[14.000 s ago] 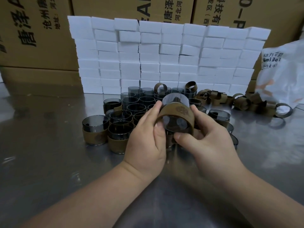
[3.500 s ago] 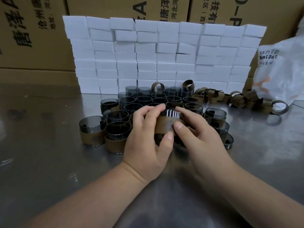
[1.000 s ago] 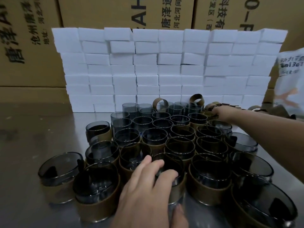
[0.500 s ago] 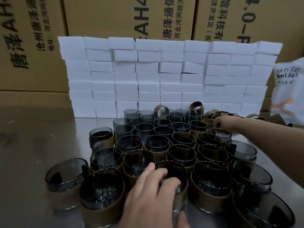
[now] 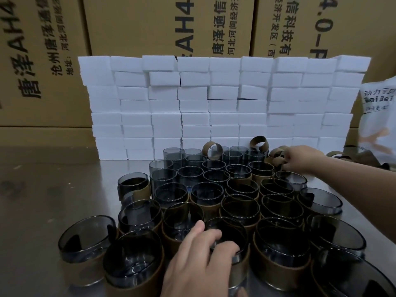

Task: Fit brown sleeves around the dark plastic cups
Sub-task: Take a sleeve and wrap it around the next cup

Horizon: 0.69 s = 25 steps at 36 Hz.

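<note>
Well, big cardboard boxes (image 5: 150, 28) with printed lettering are standing across the back, and the steel table (image 5: 47, 189) is stretching out from them toward me. A wall of white foam blocks (image 5: 222, 103) is sitting stacked on the table against the boxes. In front of that wall the dark cups (image 5: 239, 186) are standing upright, packed rim to rim in a tight cluster. The nearer ones are wearing brown sleeves, while several at the back are standing bare. A white bag (image 5: 379, 116) is leaning in at the far right edge. Between the bag and the cups, the loose brown sleeves (image 5: 276, 157) are lying in a heap at the foot of the foam wall, and two more are perching on edge on the rearmost cups. My right hand (image 5: 300, 157) is reaching across the cups into that heap, fingers bent down among the sleeves; I cannot tell whether they are gripping one. My left hand (image 5: 197, 262) is resting on a sleeved cup (image 5: 233, 234) in the front row, its fingers curling over the near rim and holding it.
</note>
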Available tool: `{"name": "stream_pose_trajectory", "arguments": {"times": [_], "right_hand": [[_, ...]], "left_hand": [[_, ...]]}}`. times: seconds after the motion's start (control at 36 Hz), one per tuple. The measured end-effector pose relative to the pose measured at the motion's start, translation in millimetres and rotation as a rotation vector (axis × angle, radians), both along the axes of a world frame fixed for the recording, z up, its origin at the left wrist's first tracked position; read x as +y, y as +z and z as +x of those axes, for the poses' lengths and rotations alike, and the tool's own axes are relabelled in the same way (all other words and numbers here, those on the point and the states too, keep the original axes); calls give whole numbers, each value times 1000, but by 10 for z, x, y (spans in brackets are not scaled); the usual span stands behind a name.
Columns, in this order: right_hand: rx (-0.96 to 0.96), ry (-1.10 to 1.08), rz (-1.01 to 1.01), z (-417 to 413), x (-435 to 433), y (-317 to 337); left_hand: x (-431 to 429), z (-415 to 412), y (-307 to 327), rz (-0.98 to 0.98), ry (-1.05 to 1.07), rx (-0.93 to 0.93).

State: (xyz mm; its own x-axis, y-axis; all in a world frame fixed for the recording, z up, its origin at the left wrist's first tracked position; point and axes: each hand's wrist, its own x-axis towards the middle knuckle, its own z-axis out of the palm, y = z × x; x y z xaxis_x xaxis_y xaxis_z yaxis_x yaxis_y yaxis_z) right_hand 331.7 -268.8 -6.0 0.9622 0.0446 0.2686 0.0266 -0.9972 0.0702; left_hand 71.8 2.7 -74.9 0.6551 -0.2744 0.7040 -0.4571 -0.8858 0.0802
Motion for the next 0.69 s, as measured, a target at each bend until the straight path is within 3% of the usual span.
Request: {"name": "stream_pose_trajectory", "arguments": {"times": [0.06,0.19,0.5,0.69], "right_hand": [[-13,19,47,13,8,6],[245,91,-25,31,67,-7],[-72,36,-162,-10,-91,53],[-289,74,-10,-287,198,530]], "left_hand": [[-5,4,-24,-1,-7,-17],[-14,-2,9,16,32,40],[-19,-26,7,-22,-14,41],[-45,-90,54,-50,-9,139]]}}
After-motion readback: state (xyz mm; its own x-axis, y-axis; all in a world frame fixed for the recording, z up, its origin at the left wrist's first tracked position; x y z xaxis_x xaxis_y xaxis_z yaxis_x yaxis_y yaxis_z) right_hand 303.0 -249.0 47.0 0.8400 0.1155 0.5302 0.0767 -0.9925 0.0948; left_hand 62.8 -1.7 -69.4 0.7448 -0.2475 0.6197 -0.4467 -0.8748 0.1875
